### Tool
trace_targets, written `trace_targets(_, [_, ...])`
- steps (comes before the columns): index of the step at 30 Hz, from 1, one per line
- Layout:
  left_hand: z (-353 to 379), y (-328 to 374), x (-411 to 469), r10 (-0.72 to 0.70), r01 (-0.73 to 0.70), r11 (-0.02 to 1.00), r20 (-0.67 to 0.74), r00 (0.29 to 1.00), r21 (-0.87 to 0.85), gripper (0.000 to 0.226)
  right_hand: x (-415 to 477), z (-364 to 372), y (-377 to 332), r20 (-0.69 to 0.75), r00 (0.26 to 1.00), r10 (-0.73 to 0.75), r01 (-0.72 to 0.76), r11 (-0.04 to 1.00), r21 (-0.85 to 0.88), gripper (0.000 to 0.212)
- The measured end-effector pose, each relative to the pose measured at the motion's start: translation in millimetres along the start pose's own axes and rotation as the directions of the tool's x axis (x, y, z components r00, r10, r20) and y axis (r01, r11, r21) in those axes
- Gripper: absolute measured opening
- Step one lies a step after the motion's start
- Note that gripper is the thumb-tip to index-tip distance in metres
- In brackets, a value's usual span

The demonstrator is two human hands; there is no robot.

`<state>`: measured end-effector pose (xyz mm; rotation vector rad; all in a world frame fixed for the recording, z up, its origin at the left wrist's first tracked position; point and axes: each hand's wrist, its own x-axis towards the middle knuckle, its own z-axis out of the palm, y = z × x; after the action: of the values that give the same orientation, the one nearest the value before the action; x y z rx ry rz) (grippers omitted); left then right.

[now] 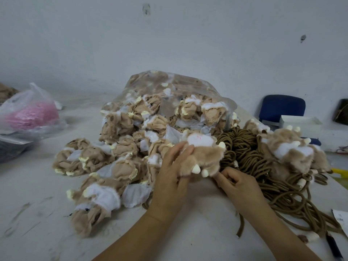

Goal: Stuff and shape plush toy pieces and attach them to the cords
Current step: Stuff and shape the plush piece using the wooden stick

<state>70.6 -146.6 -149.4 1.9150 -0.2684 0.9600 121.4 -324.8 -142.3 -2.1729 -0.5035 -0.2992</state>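
Note:
A tan furry plush paw piece [204,157] with a white pad and cream claws is held above the table's middle. My left hand [172,172] grips its left side, fingers wrapped over the fur. My right hand [234,180] is curled under its lower right edge, fingertips pinching at the fur or something beneath it; what it pinches is hidden. Brown cords [250,159] lie coiled just behind and to the right. A heap of inside-out tan and white plush pieces [120,153] spills from a clear plastic bag [180,85] to the left.
Finished furry paws [290,147] are piled on the cords at right. A thin plastic bag with something pink [31,112] sits far left. A blue chair [281,106] and a white box [301,123] stand beyond the white table's [188,223] right edge. A black pen [334,245] lies at lower right.

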Motion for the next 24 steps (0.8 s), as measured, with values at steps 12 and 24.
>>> trace_targets(12, [3.9, 4.0, -1.8, 0.250, -0.245, 0.945, 0.004, 0.968, 0.216, 0.038, -2.7, 4.5, 1.9, 0.029, 0.997, 0.076, -0.081, 0.971, 0.224, 0.040])
trace_targets(24, [13.6, 10.7, -10.5, 0.000, 0.012, 0.993, 0.106, 0.994, -0.115, 0.036, -2.4, 12.0, -6.5, 0.031, 0.991, 0.131, -0.134, 0.947, 0.293, 0.042])
